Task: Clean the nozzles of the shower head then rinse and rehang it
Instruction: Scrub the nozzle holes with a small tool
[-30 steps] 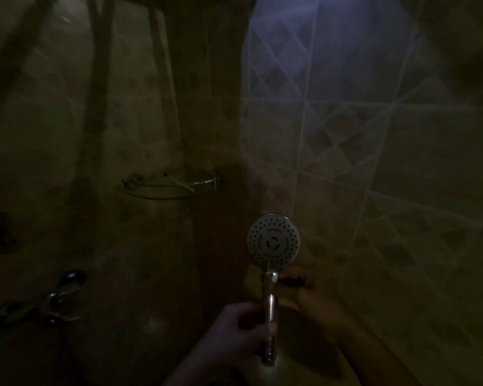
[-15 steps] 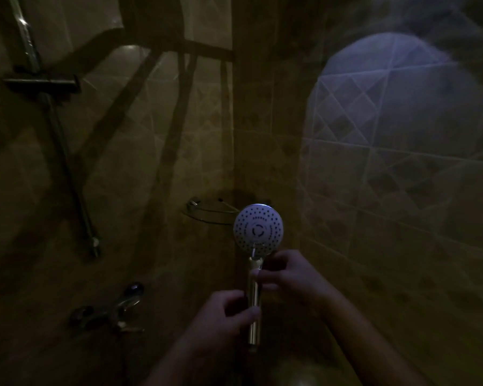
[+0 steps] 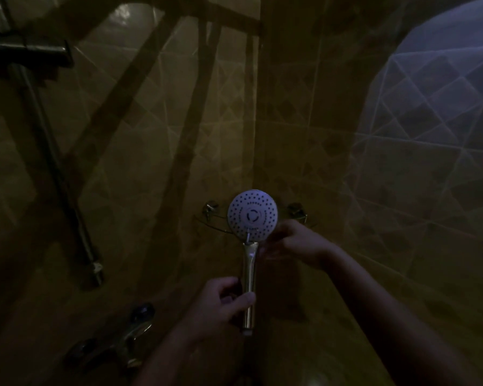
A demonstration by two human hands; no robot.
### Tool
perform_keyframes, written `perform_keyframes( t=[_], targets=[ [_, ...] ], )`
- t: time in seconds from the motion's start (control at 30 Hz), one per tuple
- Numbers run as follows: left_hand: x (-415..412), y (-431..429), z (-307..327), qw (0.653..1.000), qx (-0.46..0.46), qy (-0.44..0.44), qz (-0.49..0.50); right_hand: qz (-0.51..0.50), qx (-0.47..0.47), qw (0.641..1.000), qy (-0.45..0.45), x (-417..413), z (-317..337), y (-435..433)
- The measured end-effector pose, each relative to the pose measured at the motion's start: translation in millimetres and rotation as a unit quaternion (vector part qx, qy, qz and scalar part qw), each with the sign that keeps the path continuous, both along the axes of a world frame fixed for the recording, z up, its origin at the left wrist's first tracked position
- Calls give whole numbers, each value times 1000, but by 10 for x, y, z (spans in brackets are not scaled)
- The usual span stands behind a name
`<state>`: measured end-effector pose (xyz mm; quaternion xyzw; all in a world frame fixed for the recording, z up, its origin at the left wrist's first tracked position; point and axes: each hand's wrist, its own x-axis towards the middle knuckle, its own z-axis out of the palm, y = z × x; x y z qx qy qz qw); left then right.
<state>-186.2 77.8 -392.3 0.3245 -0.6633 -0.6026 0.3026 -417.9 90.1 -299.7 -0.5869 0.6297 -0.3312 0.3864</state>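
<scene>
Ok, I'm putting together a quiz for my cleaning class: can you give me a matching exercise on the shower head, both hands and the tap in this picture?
Things:
1. shower head
2. left hand
3. right hand
4. mixer tap

Places or states:
a. fingertips beside the top of the handle
b. low in the left of the picture
c. upright, nozzles facing the camera
d. grips the lower handle

Pairs: 1-c, 2-d, 3-a, 4-b
</scene>
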Motion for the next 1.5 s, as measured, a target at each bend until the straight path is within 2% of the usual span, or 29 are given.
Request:
perform_keyframes(
  t=[0.07,0.13,0.23,0.5,0.6,0.7,0.97,1.1,1.2,1.3,1.5],
  targets=[
    [38,-159,-48,1000,7,4,1,-80,-39,994,64,-60,-94,-345],
    [72,-350,-134,1000,17,1,4,-156,-95,973,141,-73,-162,-636],
    [77,-440,-181,1000,5,8,14,-207,-166,942,204,-105,-180,-831],
    [37,-618,-244,997,81,18,1,-211,-85,914,336,-433,-425,-1542],
    [22,-642,-234,997,81,9,-1,-200,-38,915,348,-450,-347,-1609],
    [29,-676,-252,998,63,6,3,-204,-38,923,323,-462,-341,-1620],
    [47,-653,-264,998,69,6,-3,-175,-39,926,333,-473,-374,-1616],
    [26,-588,-260,998,66,6,-12,-165,-94,929,318,-444,-291,-1486],
    [-15,-532,-249,997,68,30,-18,-210,-147,932,255,-420,-133,-1242],
    [-102,-471,-243,997,55,38,-36,-240,-180,942,148,-470,9,-885],
    [-381,-178,-293,994,52,-29,-89,-259,-212,942,-6,-534,149,36]
  ],
)
